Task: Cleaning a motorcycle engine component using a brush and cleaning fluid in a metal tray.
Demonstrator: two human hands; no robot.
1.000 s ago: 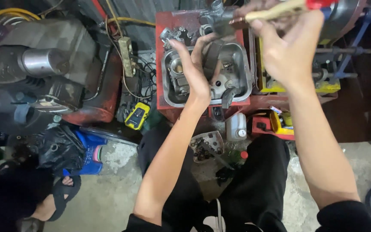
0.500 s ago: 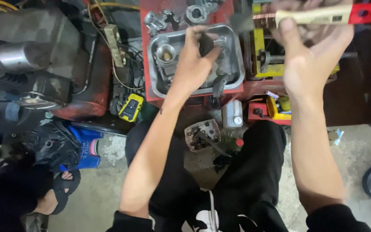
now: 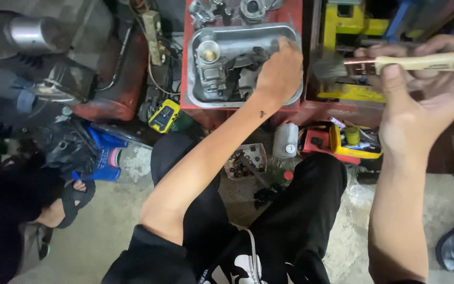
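Observation:
My left hand (image 3: 279,71) reaches into a shallow metal tray (image 3: 202,94) and closes on a dark metal engine part (image 3: 248,66) lying in it. A grey carburettor body (image 3: 209,66) with a round brass-coloured opening sits at the tray's left side. My right hand (image 3: 426,89) is raised to the right of the tray, gripping a paintbrush (image 3: 395,64) with a pale wooden handle, a copper ferrule and dark bristles pointing left. The brush hangs over a yellow metal fixture, apart from the tray.
The tray rests on a red stand (image 3: 185,58) with loose metal parts (image 3: 227,9) behind it. A yellow handheld meter (image 3: 163,115), a white plastic bottle (image 3: 285,141), a small box of screws (image 3: 245,160) and engine housings (image 3: 43,58) lie around. Another person's sandalled foot (image 3: 66,202) is at left.
The view has dropped and shifted, so the tray sits higher. My right hand moved right and lowered with the brush. My left hand stays in the tray on the dark part.

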